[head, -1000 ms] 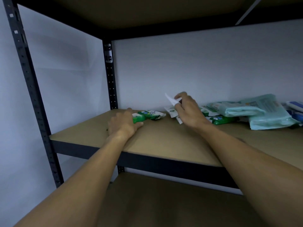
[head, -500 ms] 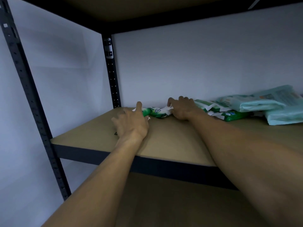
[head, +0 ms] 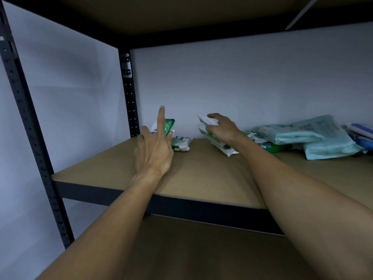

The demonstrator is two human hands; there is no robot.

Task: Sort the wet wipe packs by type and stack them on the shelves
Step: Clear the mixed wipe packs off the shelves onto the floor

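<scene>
On the brown shelf board point(head: 201, 174), my left hand point(head: 155, 146) holds a small green-and-white wipe pack point(head: 167, 126) upright near the back left corner, index finger pointing up. Another small green-and-white pack point(head: 181, 142) lies flat just right of it. My right hand point(head: 222, 128) grips a small white-and-green pack point(head: 205, 120) lifted above the board, with one more such pack point(head: 222, 146) tilted beneath it. Further right lie more green packs point(head: 270, 146), large pale teal packs point(head: 314, 136) and blue packs point(head: 361, 132).
A black perforated upright point(head: 129, 98) stands at the back left corner, another point(head: 30, 128) at the front left. The shelf above point(head: 181, 15) hangs low over the hands. A lower shelf board point(head: 181, 249) shows beneath. White walls close the back and left.
My left hand has lifted a green pack upright off the board. My right hand has drawn back to the right and raised a white-and-green pack.
</scene>
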